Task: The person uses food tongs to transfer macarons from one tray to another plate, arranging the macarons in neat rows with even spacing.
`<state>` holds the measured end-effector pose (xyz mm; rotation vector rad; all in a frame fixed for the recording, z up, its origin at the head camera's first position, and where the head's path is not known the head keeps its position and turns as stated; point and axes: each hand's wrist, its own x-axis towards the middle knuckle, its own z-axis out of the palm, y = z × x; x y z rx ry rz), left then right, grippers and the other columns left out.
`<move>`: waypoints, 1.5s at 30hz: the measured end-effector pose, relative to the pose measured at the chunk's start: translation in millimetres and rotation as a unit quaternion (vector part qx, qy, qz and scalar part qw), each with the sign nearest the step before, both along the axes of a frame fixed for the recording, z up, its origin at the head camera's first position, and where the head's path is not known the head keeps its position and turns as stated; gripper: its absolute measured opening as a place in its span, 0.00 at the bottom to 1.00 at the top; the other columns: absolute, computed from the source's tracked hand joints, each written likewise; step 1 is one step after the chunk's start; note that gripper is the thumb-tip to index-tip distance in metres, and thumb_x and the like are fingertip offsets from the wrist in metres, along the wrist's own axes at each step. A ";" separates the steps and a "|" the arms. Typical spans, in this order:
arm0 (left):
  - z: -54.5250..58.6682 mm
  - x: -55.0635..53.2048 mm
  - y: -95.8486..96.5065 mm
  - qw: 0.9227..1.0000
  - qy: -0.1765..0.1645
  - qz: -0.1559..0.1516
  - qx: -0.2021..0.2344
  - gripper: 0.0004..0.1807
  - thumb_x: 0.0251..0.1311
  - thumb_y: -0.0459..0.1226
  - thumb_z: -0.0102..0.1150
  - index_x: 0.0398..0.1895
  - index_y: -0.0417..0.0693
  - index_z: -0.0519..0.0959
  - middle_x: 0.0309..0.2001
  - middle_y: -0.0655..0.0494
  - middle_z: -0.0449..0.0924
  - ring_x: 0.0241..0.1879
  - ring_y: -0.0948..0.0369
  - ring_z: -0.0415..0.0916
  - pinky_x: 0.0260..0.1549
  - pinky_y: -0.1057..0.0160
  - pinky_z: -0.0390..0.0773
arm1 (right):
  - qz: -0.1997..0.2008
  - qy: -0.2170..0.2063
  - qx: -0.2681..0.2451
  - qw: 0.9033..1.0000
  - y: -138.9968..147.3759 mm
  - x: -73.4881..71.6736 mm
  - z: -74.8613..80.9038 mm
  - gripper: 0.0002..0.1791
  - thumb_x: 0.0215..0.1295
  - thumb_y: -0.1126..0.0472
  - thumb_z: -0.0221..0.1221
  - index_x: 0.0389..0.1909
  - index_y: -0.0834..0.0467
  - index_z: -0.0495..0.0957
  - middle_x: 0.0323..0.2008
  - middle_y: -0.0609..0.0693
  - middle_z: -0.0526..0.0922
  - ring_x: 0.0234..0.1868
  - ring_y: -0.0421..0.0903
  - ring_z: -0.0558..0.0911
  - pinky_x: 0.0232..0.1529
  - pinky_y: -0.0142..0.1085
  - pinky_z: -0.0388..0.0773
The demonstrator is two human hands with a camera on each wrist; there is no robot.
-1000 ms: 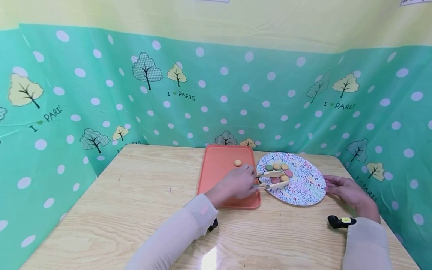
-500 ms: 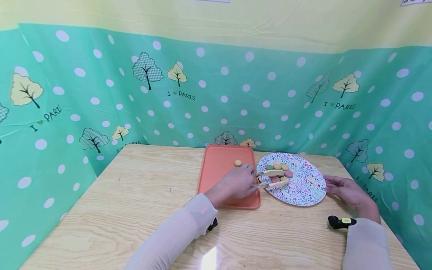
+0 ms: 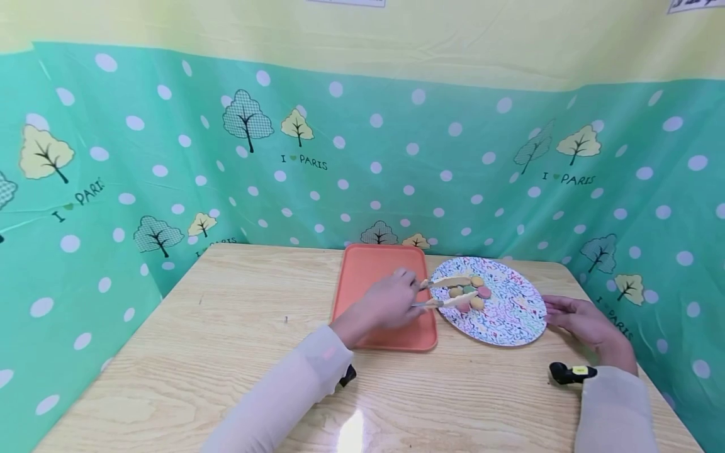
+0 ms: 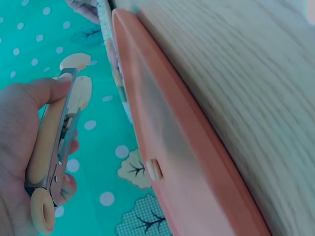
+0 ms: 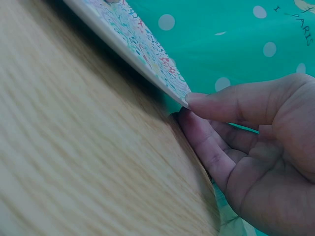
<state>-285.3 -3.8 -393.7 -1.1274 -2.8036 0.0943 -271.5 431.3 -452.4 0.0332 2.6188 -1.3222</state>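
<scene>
My left hand (image 3: 391, 299) grips a pair of tongs (image 4: 51, 128) with a wooden-looking handle and pale, broad tips. In the head view the tips spread apart over the left side of a speckled round plate (image 3: 510, 321); the left wrist view shows nothing between them. Several macarons in yellow, pink (image 3: 484, 292) and green (image 3: 469, 289) lie on the plate, partly covered by the tongs. My right hand (image 5: 266, 142) pinches the plate's right edge, thumb on top and fingers underneath. One pale macaron (image 4: 154, 169) sits in the orange tray (image 3: 362, 264); my left hand hides it from the head view.
The tray lies left of the plate, close beside it, on a light wooden table (image 3: 226, 340). A green dotted curtain (image 3: 317, 195) with tree prints hangs behind and along both sides. Black wrist devices (image 3: 566, 372) show near both sleeves.
My left hand has shifted left and away from me, taking the tongs along; their tips sit farther left over the macarons. It now covers the tray's macaron in the head view. My right hand stays put.
</scene>
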 end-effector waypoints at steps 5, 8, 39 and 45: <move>1.8 -2.5 -11.4 1.000 -0.001 0.008 0.015 0.33 0.74 0.58 0.51 0.67 0.41 0.76 0.57 0.52 0.73 0.52 0.59 0.66 0.51 0.62 0.74 | 0.000 -0.001 -0.020 1.000 1.0 -0.1 -1.7 0.36 0.73 0.62 0.61 0.75 0.71 0.59 0.71 0.70 0.66 0.53 0.28 0.75 0.46 0.22 0.75; 1.6 -5.0 -18.8 1.000 -0.002 0.012 0.022 0.33 0.74 0.57 0.51 0.67 0.41 0.76 0.55 0.53 0.73 0.50 0.59 0.66 0.48 0.63 0.75 | 0.002 0.000 -0.024 1.000 1.7 -0.5 -3.0 0.35 0.73 0.62 0.61 0.75 0.71 0.59 0.71 0.70 0.66 0.52 0.26 0.75 0.47 0.23 0.76; -18.2 -17.7 -102.6 0.994 -0.013 0.095 0.056 0.34 0.71 0.56 0.56 0.64 0.36 0.76 0.53 0.46 0.74 0.50 0.53 0.69 0.46 0.55 0.79 | 0.002 0.007 -0.010 1.000 0.6 -0.3 -6.2 0.38 0.71 0.58 0.63 0.75 0.70 0.60 0.72 0.69 0.66 0.71 0.65 0.65 0.48 0.23 0.76; -20.1 -20.6 -108.9 0.994 -0.011 0.094 0.046 0.33 0.72 0.56 0.55 0.61 0.35 0.78 0.52 0.45 0.74 0.50 0.52 0.68 0.46 0.54 0.79 | 0.002 0.008 -0.007 1.000 1.9 -0.7 -4.6 0.38 0.71 0.58 0.64 0.74 0.70 0.61 0.72 0.68 0.66 0.69 0.59 0.69 0.47 0.22 0.75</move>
